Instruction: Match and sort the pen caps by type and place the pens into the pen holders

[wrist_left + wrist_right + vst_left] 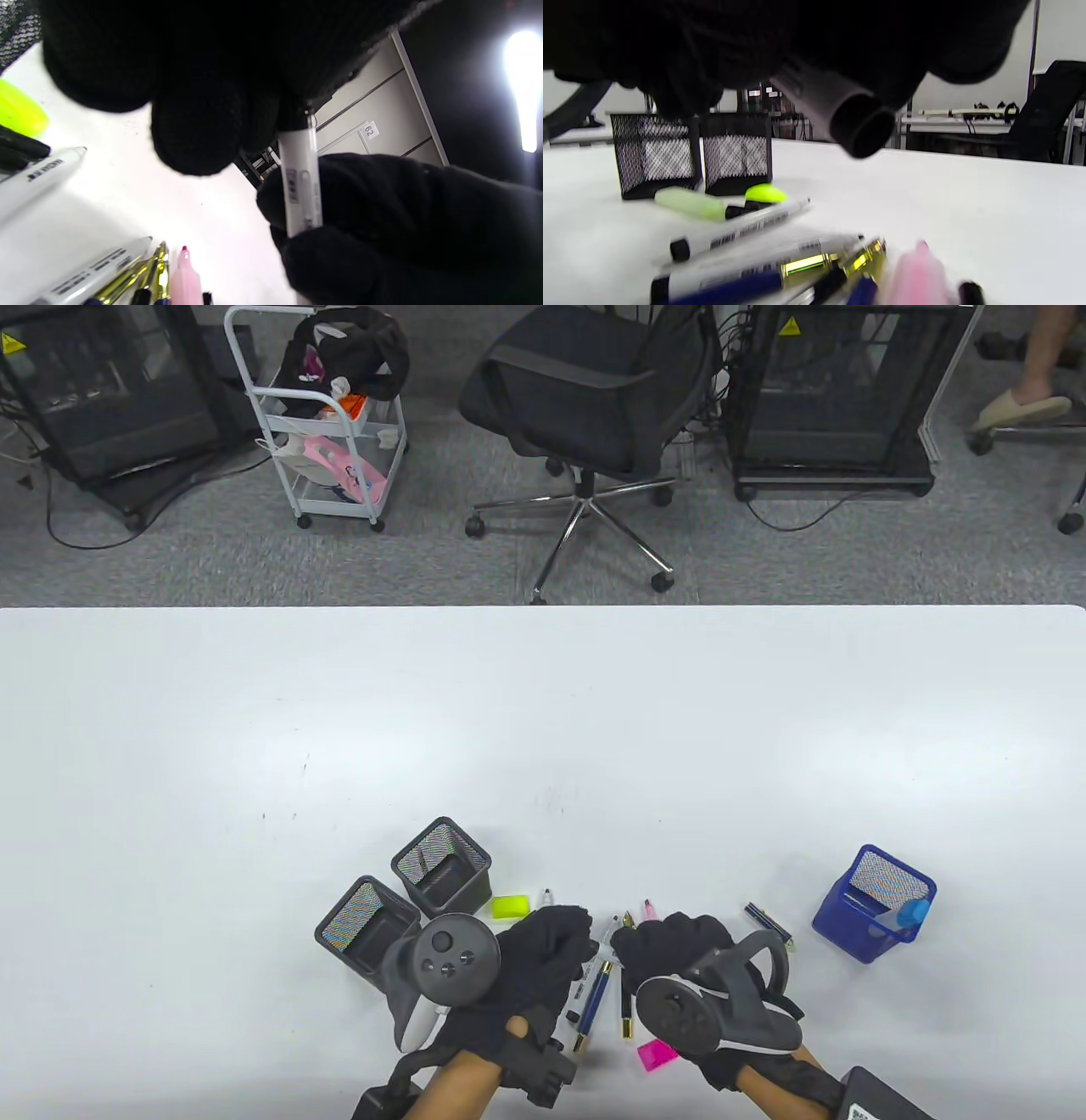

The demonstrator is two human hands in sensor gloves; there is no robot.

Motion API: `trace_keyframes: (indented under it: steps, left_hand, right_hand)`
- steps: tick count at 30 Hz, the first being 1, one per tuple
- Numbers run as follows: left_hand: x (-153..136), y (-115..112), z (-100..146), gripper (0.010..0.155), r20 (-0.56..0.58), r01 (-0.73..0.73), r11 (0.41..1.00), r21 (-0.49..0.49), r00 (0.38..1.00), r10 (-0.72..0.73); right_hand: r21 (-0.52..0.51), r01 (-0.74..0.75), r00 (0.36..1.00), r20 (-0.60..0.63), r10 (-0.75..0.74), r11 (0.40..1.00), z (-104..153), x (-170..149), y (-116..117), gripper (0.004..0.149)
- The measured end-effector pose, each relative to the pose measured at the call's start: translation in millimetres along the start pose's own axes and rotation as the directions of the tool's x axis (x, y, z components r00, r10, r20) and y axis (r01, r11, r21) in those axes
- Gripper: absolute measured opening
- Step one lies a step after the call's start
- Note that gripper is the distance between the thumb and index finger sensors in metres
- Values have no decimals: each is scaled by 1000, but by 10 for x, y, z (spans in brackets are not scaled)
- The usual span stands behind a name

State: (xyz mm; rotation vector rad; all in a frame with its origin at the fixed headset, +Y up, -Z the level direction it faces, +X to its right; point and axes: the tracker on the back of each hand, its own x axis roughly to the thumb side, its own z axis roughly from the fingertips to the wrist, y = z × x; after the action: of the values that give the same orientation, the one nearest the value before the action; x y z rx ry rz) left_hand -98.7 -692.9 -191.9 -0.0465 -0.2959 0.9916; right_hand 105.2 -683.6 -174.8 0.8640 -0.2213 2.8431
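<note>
Down at the desk's near edge, a bright pink cap lies just beside the right hand. That hand's fingers are curled round a pale cap, whose dark open mouth faces the right wrist camera. The left hand sits close beside it, its fingers pinching a white marker; in the left wrist view the marker's other end runs into the right hand's glove, so both hands meet on it.

Between and under the two hands lies a loose cluster: a blue pen with gold trim, a black pen with a gold end, more white markers side by side, and a pink highlighter whose tip pokes out past the right knuckles. A dark capped pen lies alone to the right of that hand.

Just beyond the left hand rest a yellow-green cap and a yellow-green highlighter. Touching each other behind them, two black mesh pen holders stand upright on the left side. Well apart toward the right edge stands a blue mesh holder with a blue-capped thing leaning at its rim.

Past the desk's far edge, on the grey carpet, are a black office chair and a white trolley.
</note>
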Motion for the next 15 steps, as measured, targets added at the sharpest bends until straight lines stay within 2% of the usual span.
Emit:
trace_keyframes:
  steps: [1,3,6,8,10,13,15]
  left_hand:
    - [4,14,-5,42,14,-27,1000,6,1000,27]
    - [24,83,-1,41,32,-27,999,45,999,26]
    - [107,393,36,41,68,118,981,153,989,-129]
    - [158,694,78,42,69,229,932,280,964,-257]
    - [193,938,123,42,43,278,890,363,949,-314]
    - [216,1150,164,42,-10,348,820,454,922,-386]
    - [217,1225,159,42,-69,445,753,484,878,-474]
  right_hand:
    - [38,6,1000,-15,-6,999,-5,-5,-17,52]
    - [2,25,999,-33,-25,1000,-5,-25,-53,54]
    - [10,-20,995,-98,21,1000,4,-147,-100,59]
    - [27,-44,988,-148,48,999,27,-297,-95,60]
    - [48,-27,981,-190,36,998,41,-425,-88,60]
    - [48,-7,970,-242,18,999,47,-550,-96,60]
    - [48,-11,966,-259,23,999,53,-598,-100,60]
